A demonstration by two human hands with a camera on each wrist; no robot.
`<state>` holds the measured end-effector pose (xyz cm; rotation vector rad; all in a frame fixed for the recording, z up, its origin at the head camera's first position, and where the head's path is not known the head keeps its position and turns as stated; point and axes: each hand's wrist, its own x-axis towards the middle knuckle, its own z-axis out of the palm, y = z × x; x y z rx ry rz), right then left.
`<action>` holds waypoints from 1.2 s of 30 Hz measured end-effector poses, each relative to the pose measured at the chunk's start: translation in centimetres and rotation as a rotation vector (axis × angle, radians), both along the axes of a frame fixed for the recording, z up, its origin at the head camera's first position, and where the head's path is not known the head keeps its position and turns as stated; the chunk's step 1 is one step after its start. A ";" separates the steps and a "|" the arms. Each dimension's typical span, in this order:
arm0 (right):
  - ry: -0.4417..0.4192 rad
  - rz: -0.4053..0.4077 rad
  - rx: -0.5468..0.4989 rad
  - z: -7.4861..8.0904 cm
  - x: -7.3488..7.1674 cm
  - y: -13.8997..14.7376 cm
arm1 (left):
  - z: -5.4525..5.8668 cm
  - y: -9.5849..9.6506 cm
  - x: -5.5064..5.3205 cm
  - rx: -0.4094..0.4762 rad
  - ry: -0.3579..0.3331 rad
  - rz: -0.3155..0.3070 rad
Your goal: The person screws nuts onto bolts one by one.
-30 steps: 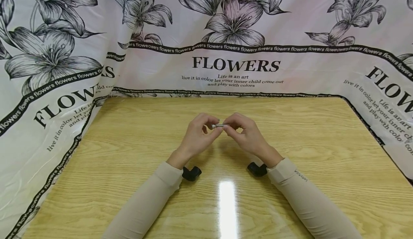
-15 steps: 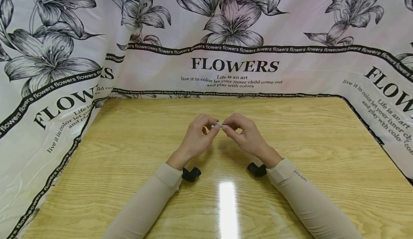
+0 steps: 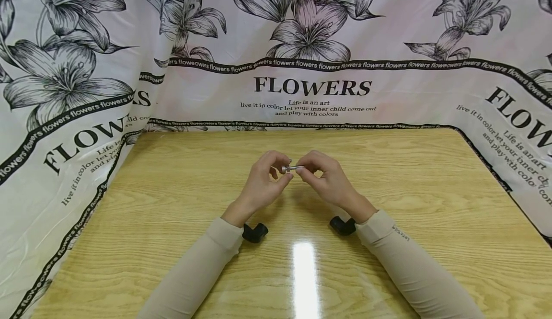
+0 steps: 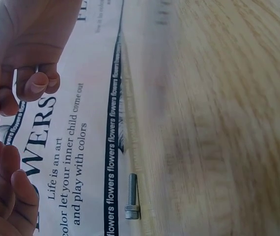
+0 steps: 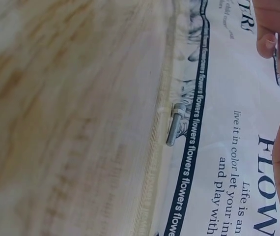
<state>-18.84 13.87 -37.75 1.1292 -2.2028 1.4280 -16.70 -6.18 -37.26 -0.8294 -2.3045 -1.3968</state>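
In the head view, my left hand (image 3: 264, 180) and right hand (image 3: 324, 177) meet above the wooden table. Between them lies a small silver bolt (image 3: 294, 167), roughly level, its wider end to the left. The right thumb and forefinger pinch its thin end. My left fingers curl round the wider end, the thumb tip a little below it. Partly hidden behind the left forefinger is a second bolt (image 3: 290, 160). The left wrist view shows that bolt (image 4: 132, 196) on the table, with a hex nut near its head; the right wrist view shows the same bolt (image 5: 177, 125).
The wooden table (image 3: 172, 189) reaches back to a white flower-print cloth (image 3: 315, 94), which also hangs at left and right. A black angled piece (image 3: 255, 233) sits by the left cuff, another black piece (image 3: 342, 225) by the right cuff.
My left thumb closed on the wider end of the bolt half a second ago, and now it has moved down off it. The right hand keeps its pinch and hardly moves.
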 end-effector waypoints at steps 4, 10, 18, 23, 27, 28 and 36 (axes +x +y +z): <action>0.000 0.003 0.002 0.0 0.0 0.0 | 0.0 0.0 -0.1 0.005 0.034 -0.002; -0.004 0.003 -0.001 0.2 0.2 0.0 | -0.1 0.0 0.1 0.005 -0.006 -0.001; 0.000 -0.004 0.005 1.2 0.9 -0.3 | -0.1 -0.1 0.1 0.000 -0.061 0.013; 0.009 -0.009 0.002 3.1 2.3 -0.8 | -0.1 -0.1 0.0 0.002 -0.049 0.029; 0.001 -0.009 0.006 3.5 2.5 -0.8 | -0.1 -0.1 0.0 0.007 -0.008 0.020; -0.002 -0.008 0.005 3.5 2.5 -0.8 | -0.1 -0.1 0.0 0.010 0.005 0.015; 0.004 -0.007 0.006 3.4 2.4 -0.8 | -0.1 -0.1 -0.1 0.020 0.040 0.000</action>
